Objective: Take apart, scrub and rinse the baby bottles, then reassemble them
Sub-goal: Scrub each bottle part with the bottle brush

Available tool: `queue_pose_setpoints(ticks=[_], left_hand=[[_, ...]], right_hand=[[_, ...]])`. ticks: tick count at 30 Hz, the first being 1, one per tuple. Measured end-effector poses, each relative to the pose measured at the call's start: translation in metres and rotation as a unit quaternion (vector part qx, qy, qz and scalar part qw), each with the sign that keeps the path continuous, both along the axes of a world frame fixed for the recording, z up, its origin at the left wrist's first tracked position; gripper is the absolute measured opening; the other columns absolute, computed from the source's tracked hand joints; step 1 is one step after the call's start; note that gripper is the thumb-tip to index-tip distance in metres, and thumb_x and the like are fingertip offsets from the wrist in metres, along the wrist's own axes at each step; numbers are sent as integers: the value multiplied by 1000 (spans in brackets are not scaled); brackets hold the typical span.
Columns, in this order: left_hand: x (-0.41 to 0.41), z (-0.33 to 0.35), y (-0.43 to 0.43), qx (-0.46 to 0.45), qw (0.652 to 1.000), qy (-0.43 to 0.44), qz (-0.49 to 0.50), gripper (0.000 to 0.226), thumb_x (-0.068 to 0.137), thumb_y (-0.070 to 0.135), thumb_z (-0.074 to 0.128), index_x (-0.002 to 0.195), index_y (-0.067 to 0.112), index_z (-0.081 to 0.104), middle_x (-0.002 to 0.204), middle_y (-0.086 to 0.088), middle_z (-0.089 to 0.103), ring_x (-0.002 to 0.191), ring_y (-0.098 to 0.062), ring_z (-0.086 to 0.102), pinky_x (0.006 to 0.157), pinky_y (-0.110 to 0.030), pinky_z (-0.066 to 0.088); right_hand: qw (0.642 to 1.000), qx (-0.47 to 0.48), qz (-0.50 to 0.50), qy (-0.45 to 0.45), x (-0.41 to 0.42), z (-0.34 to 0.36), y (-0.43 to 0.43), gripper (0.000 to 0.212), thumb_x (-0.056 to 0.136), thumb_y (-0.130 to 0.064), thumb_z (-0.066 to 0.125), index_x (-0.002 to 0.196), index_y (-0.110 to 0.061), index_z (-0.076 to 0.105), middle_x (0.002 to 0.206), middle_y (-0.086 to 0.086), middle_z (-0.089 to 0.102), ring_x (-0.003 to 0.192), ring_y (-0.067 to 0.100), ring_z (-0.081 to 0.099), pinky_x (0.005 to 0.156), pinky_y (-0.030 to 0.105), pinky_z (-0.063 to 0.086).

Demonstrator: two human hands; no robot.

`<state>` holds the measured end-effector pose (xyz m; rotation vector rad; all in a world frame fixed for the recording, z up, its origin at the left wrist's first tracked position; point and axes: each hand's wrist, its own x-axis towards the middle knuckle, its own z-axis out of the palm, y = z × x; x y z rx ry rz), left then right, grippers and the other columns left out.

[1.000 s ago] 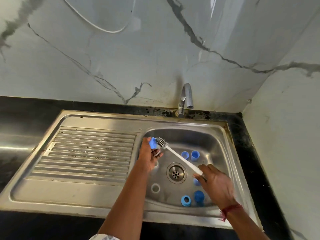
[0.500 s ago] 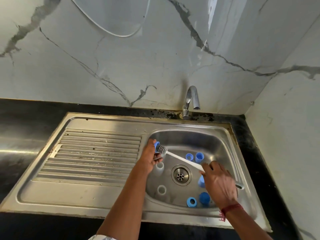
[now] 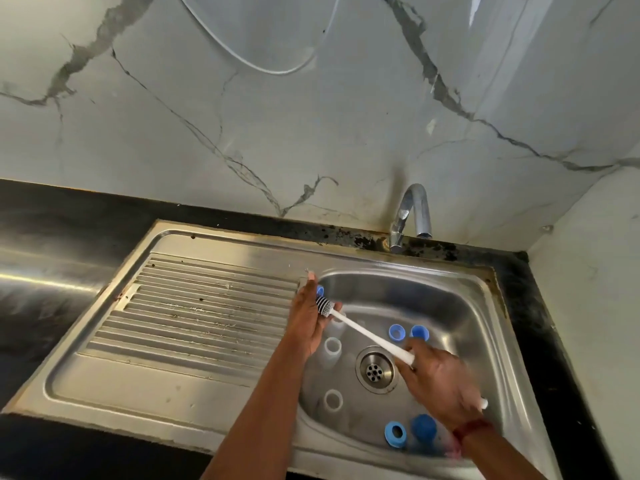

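Here, scrubbing is under way: at frame centre a small blue plastic bottle part (image 3: 320, 291) is gripped by the left hand (image 3: 306, 323) and worked by a white long-handled brush (image 3: 367, 336), grasped by the right hand (image 3: 440, 382) at lower right. Rinsing under the curved chrome tap (image 3: 414, 209) is probably needed next.

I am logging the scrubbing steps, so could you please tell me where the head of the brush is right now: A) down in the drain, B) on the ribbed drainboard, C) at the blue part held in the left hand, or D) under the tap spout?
C: the brush has its bristled head against the blue part held in the left hand, while the right hand grips its white handle.
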<state>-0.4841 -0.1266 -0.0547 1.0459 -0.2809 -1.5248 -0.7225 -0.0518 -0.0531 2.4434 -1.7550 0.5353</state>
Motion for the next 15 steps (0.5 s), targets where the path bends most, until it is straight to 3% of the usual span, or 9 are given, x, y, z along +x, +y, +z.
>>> queue_pose_setpoints(ticks=[2, 4, 8, 15], left_hand=[[3, -6, -3, 11, 1000, 25, 12, 65, 88, 38, 66, 133, -6, 48, 132, -28, 55, 112, -33, 63, 88, -44, 59], [6, -10, -5, 21, 998, 49, 23, 67, 85, 34, 71, 132, -8, 48, 137, -31, 48, 121, -37, 57, 92, -49, 56], [7, -11, -6, 16, 997, 67, 35, 55, 75, 29, 74, 116, -2, 56, 111, -21, 56, 99, -28, 60, 92, -49, 54], [4, -7, 0, 18, 997, 62, 47, 70, 78, 31, 69, 134, -8, 50, 101, -17, 65, 89, -27, 67, 79, -34, 59]], right_hand=[[1000, 2, 13, -15, -4, -4, -10, 24, 77, -38, 77, 87, -18, 69, 61, -3, 62, 44, 14, 57, 39, 26, 43], [999, -15, 20, -39, -6, -7, -15, 30, 83, -45, 60, 83, -17, 70, 72, -4, 63, 49, 17, 60, 41, 26, 45], [996, -47, 33, -75, -3, -9, -14, 37, 86, -45, 50, 79, -16, 72, 70, -4, 60, 47, 16, 57, 42, 20, 39], [998, -44, 1, -36, -2, -16, -2, 34, 88, -43, 47, 83, -21, 73, 64, -6, 60, 49, 14, 57, 42, 20, 38]])
